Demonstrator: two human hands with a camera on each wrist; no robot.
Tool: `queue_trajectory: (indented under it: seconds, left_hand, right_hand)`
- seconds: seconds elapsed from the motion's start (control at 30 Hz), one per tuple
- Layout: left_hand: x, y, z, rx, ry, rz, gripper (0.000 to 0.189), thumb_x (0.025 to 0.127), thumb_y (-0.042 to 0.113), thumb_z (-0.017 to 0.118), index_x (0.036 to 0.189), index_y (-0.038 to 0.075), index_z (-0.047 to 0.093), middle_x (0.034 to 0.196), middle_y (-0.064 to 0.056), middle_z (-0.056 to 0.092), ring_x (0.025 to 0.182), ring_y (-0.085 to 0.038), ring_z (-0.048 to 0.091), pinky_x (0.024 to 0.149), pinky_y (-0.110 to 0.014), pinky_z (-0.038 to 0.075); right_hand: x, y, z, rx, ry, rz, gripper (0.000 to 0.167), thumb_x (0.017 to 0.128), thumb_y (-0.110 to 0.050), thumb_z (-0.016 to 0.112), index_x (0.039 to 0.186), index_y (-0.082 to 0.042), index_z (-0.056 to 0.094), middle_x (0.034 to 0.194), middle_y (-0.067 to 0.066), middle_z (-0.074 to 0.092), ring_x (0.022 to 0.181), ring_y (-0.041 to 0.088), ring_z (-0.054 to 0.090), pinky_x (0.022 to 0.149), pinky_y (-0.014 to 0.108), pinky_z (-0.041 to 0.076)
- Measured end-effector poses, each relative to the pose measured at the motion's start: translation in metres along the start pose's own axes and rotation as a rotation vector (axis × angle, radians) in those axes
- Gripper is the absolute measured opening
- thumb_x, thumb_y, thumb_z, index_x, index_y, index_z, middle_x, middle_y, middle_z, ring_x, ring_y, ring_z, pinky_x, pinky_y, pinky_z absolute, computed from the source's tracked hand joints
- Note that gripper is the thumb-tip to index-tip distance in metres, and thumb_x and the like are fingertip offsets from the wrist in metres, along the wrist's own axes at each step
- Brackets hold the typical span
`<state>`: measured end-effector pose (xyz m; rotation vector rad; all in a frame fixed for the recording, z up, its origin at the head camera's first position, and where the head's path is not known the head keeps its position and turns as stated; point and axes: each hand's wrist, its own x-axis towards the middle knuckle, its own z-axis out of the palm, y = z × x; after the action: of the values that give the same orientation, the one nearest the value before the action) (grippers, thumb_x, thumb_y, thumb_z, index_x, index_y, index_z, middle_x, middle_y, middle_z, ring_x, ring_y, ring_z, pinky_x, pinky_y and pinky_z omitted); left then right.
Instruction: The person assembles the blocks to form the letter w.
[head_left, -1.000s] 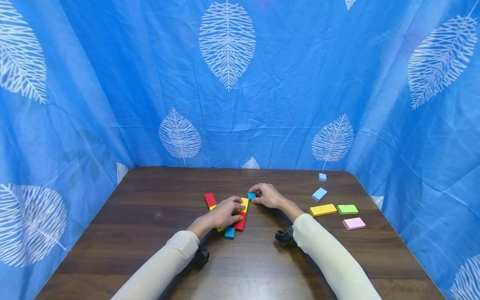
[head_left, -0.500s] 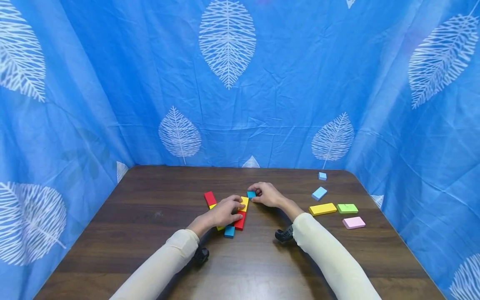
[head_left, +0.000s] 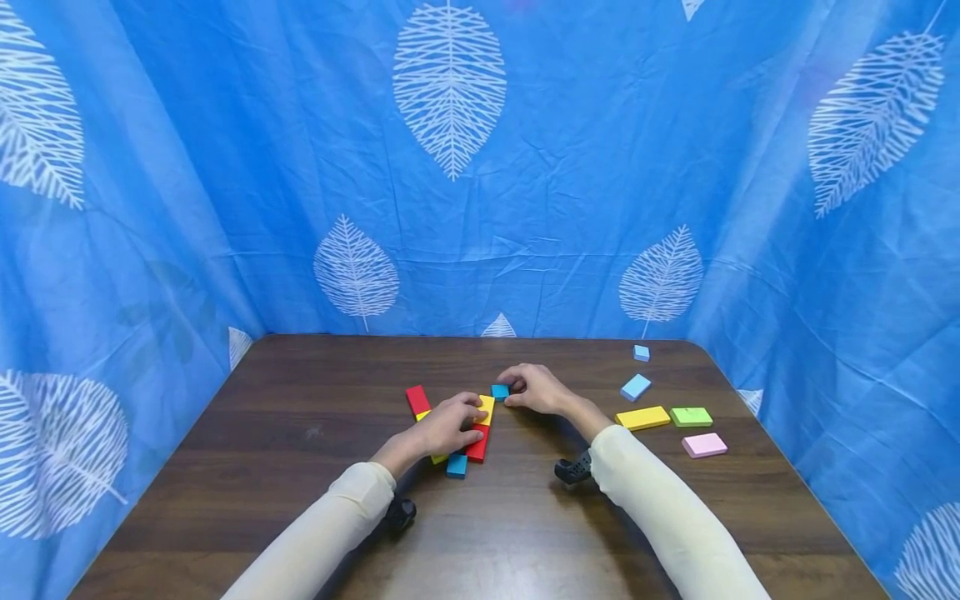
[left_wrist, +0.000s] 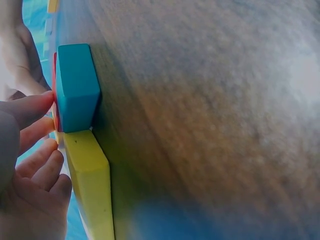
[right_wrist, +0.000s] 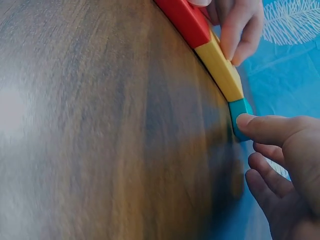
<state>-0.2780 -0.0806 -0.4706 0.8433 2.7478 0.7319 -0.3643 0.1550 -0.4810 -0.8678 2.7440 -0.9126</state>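
Observation:
Flat wooden blocks lie in two slanting rows at the table's middle. In the head view my left hand (head_left: pixel 447 425) spans them, its fingertips on a yellow block (head_left: pixel 487 406) and its thumb by a red block (head_left: pixel 477 446). My right hand (head_left: pixel 536 389) pinches a small blue block (head_left: pixel 499 392) at the far end of that row; the right wrist view shows this blue block (right_wrist: pixel 240 106) against the yellow block (right_wrist: pixel 220 65). Another blue block (head_left: pixel 456 466) sits at the near end, beside a second yellow block (left_wrist: pixel 92 175). A red block (head_left: pixel 418 401) tops the left row. My left palm hides part of it.
To the right on the brown wooden table (head_left: pixel 570 533) lie a long yellow block (head_left: pixel 642 418), a green block (head_left: pixel 691 417), a pink block (head_left: pixel 704 445) and two light blue blocks, one larger (head_left: pixel 636 387) and one smaller (head_left: pixel 641 353). A blue leaf-patterned curtain (head_left: pixel 555 192) encloses the back and sides.
My right thumb and wrist have shifted very slightly right, while the fingertips stay at the blue block. The left hand and the blocks keep their places; the head view has moved a little.

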Motion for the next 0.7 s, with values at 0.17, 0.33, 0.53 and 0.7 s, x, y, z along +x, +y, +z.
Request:
queue_trajectory:
  seconds: [0.17,0.33,0.53,0.7]
  left_hand:
    - [0.000,0.000,0.001,0.000,0.000,-0.008,0.041,0.100,0.022,0.072,0.136,0.004,0.068,0.146,-0.012,0.051,0.133,-0.030,0.049,0.114,-0.046,0.040]
    - [-0.001,0.000,0.001,-0.011,0.003,-0.013,0.041,0.099,0.021,0.073,0.136,0.004,0.068,0.147,-0.012,0.051,0.134,-0.030,0.049,0.113,-0.046,0.041]
    - [-0.001,0.000,0.001,0.000,0.013,-0.010,0.039,0.099,0.021,0.073,0.135,0.003,0.069,0.146,-0.012,0.051,0.133,-0.031,0.050,0.112,-0.045,0.042]
    - [0.000,0.000,0.002,-0.005,0.018,-0.015,0.039,0.099,0.020,0.073,0.134,0.004,0.069,0.146,-0.012,0.051,0.133,-0.031,0.049,0.112,-0.045,0.043]
  right_hand:
    - [-0.007,-0.001,-0.009,-0.025,0.021,-0.017,0.036,0.089,-0.012,0.082,0.123,-0.005,0.072,0.115,0.007,0.071,0.101,0.023,0.065,0.091,0.043,0.055]
    - [-0.014,0.005,-0.019,-0.046,0.029,-0.031,0.038,0.089,-0.013,0.083,0.124,-0.003,0.072,0.115,0.007,0.070,0.102,0.023,0.064,0.091,0.044,0.054]
    - [-0.026,0.014,-0.034,-0.064,0.050,-0.013,0.038,0.089,-0.009,0.082,0.124,0.000,0.071,0.116,0.010,0.070,0.103,0.026,0.064,0.091,0.047,0.054]
    - [-0.038,0.025,-0.047,-0.063,0.064,0.004,0.037,0.091,-0.007,0.080,0.125,0.001,0.070,0.120,0.013,0.069,0.105,0.029,0.064,0.092,0.050,0.054]
